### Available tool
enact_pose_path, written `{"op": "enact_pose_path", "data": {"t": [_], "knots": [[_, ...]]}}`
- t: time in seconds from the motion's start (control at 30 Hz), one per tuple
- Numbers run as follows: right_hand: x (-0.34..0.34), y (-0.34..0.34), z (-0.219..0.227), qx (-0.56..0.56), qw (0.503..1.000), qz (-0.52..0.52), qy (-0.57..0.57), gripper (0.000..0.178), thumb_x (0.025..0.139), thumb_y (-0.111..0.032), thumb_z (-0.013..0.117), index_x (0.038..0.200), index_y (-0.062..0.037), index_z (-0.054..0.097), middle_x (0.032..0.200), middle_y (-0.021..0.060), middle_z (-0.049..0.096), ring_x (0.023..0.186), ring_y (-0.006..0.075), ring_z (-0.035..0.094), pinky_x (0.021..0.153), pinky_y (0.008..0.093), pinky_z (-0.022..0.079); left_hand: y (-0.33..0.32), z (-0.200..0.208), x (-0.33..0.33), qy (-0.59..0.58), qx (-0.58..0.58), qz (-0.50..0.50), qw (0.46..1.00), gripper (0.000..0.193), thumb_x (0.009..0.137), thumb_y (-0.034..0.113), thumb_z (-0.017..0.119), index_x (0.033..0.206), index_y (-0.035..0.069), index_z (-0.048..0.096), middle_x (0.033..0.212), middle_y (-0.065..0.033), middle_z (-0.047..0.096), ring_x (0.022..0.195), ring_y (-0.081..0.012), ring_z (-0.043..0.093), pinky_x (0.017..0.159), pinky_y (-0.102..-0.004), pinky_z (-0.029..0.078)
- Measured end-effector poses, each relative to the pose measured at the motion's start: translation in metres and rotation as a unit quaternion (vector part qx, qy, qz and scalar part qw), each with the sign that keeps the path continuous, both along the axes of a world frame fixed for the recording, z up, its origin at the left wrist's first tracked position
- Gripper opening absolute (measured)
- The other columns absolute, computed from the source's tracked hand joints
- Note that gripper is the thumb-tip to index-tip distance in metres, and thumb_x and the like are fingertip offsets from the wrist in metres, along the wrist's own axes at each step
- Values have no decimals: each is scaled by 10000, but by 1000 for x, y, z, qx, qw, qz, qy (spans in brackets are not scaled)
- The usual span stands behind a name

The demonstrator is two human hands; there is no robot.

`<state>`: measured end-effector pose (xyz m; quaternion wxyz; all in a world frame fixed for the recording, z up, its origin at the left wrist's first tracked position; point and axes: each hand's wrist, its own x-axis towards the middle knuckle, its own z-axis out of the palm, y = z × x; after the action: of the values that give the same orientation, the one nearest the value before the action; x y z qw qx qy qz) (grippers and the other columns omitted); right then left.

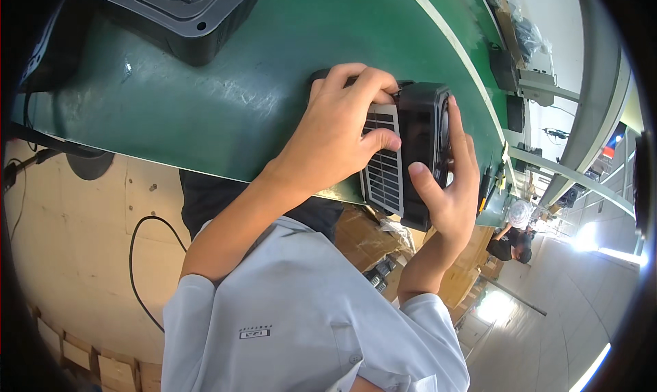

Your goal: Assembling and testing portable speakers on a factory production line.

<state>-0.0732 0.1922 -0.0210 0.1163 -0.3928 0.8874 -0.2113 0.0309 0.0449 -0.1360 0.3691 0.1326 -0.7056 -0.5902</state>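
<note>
A boxy black device (419, 125) with a small solar panel (383, 170) on one face is held between my two hands at the edge of the green table. My left hand (339, 128) wraps over the panel side. Its thumb lies across the panel and its fingers curl over the far edge, where their tips are partly hidden. On the opposite side, my right hand (452, 187) grips the casing, with the thumb on the near side and the fingers stretched along the outer face. The device is tilted, and its underside cannot be seen.
A large black and grey case (198, 22) stands on the green table (274, 43) at the far left. Screwdriver-like tools (486, 187) lie to the right. Cardboard boxes (366, 238) sit below the table edge. Another person (510, 245) is in the background at right.
</note>
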Motion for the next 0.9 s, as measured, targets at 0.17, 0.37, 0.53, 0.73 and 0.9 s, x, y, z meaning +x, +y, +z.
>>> {"op": "enact_pose_path", "data": {"t": [0.17,0.37,0.53,0.73,0.9], "knots": [[6,-8,2,24,1000,-4,19,975,690,-345,812,1563,-104,453,1073,160,610,917,279,609,838,378,506,0,-2,1,-6,-9,7,1000,589,721,177,893,1203,64,573,1056,-79,736,1227,-306,546,1028,-439,417],[8,-9,1,28,999,-2,27,976,683,-358,826,1562,-136,464,1075,156,612,919,282,626,826,382,522,1,-2,2,-3,-12,11,1000,649,710,160,897,1251,69,549,1061,-88,733,1215,-319,549,1025,-441,422],[8,-9,1,44,996,22,68,983,676,-364,835,1563,-153,467,1086,162,616,913,290,648,811,397,537,3,-3,3,-22,28,7,999,728,695,126,899,1311,78,516,1083,-106,726,1200,-354,557,1022,-449,433],[10,-12,4,63,994,17,85,979,673,-357,841,1559,-165,473,1094,173,619,883,302,679,772,414,559,0,0,4,-22,8,25,999,742,701,125,896,1333,86,509,1112,-113,727,1122,-338,623,979,-450,473],[9,-11,-1,69,985,39,152,1008,655,-424,869,1554,-186,480,1104,177,615,813,312,684,723,428,567,2,1,4,-15,47,38,998,763,705,70,880,1355,63,481,1173,-143,700,1127,-353,646,943,-435,522]]}}
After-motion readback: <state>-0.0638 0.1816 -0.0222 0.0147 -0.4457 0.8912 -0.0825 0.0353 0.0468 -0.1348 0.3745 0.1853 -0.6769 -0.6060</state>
